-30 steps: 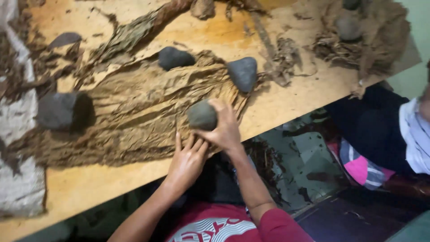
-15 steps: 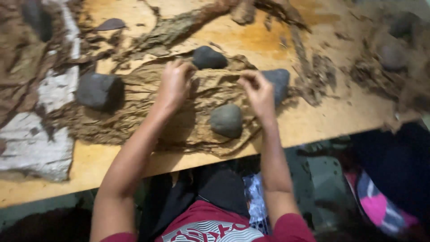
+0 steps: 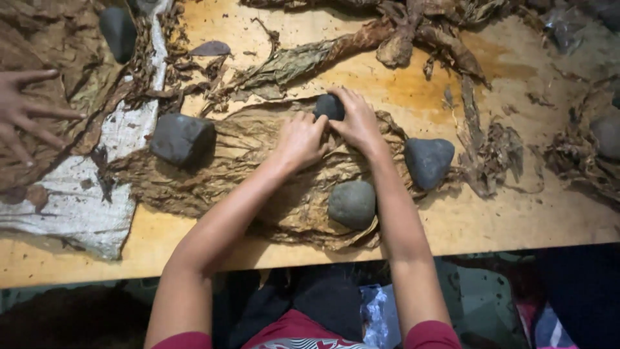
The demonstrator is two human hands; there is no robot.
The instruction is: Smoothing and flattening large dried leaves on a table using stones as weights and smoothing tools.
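A wide, dry brown leaf [image 3: 213, 171] lies spread flat on the wooden table [image 3: 516, 220]. Dark stones weigh it down: a blocky one [image 3: 183, 137] at its left end, a round grey one [image 3: 351, 203] near the front edge, a triangular one [image 3: 428, 160] at its right end. My left hand [image 3: 299, 139] and my right hand [image 3: 355, 121] meet at the leaf's far edge. Both touch a small dark stone [image 3: 329, 106] there; the right hand's fingers curl over it, the left hand's fingertips rest against its side.
Another person's hand [image 3: 26, 110] lies spread on leaves at the far left, beside a grey cloth [image 3: 84, 207] and another dark stone [image 3: 118, 31]. Twisted dried leaves and stems [image 3: 413, 32] pile up at the back and right. The table edge runs along the front.
Both my hands have moved from the leaf's middle up to its far edge and come together on the small dark stone. The view has shifted to the right.
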